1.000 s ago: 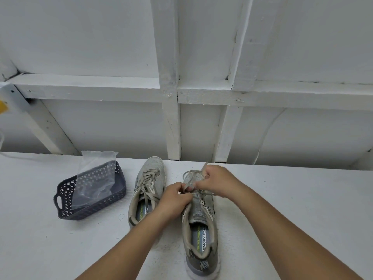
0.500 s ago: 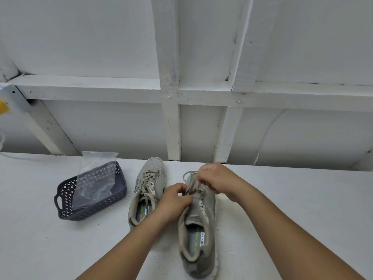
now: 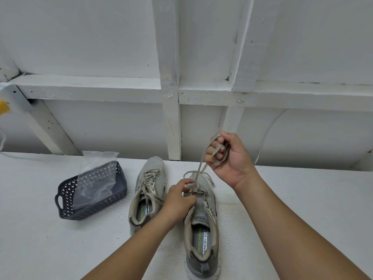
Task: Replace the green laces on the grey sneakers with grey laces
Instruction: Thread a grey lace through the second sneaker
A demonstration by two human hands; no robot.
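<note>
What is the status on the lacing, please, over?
Right hand grips lace, pulled up taut. Left hand steadies right-side sneaker. Other sneaker laced. Nothing in the way.

My right hand [image 3: 230, 156] is raised, fingers curled round a bunched lace [image 3: 217, 150] that runs taut down to the right sneaker [image 3: 203, 215]. Left hand [image 3: 178, 201] grips that sneaker's eyelet edge. Left sneaker [image 3: 148, 188] lies just beside those fingers.

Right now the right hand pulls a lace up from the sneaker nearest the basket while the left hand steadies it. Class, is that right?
Not quite. The head view shows the right hand pulling the lace from the sneaker farther from the basket, which the left hand steadies.
</note>
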